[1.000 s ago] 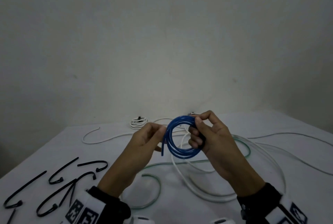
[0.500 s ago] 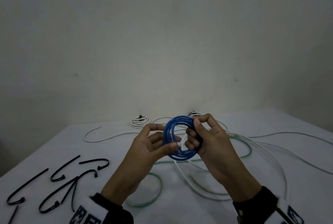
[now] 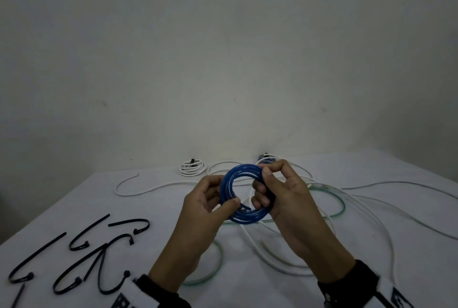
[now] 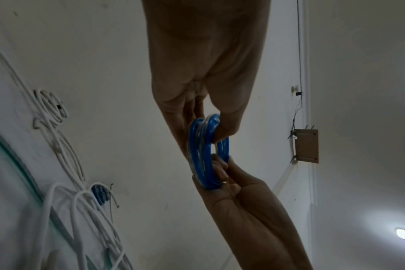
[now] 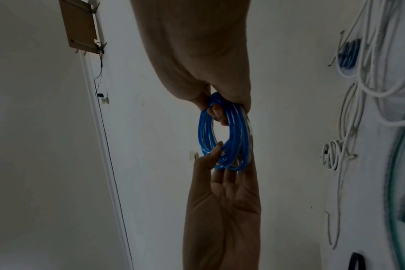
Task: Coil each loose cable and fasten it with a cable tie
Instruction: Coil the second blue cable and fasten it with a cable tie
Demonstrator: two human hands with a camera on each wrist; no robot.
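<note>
A blue cable point(image 3: 244, 168) wound into a small coil hangs in the air above the table, between both hands. My left hand point(image 3: 224, 195) pinches its lower left side, the thumb lying across the turns near the short free end point(image 3: 245, 207). My right hand point(image 3: 264, 184) grips the right side, thumb on top and fingers curled through the ring. In the left wrist view the coil point(image 4: 200, 155) shows edge-on in the left hand point(image 4: 210, 127). The right wrist view has the coil point(image 5: 236, 142) gripped by the right hand point(image 5: 220, 107).
Several black cable ties point(image 3: 99, 253) lie on the white table point(image 3: 74, 208) at the front left. A tied white coil point(image 3: 192, 168) and a tied blue coil point(image 3: 266, 159) sit at the back. Loose white cables point(image 3: 272, 255) and a green-tinted cable point(image 3: 218, 258) sprawl beneath the hands.
My left hand has slid from the coil's left edge to its lower left, and its thumb now lies across the turns. The dangling end is drawn in against the coil. The right hand keeps its grip.
</note>
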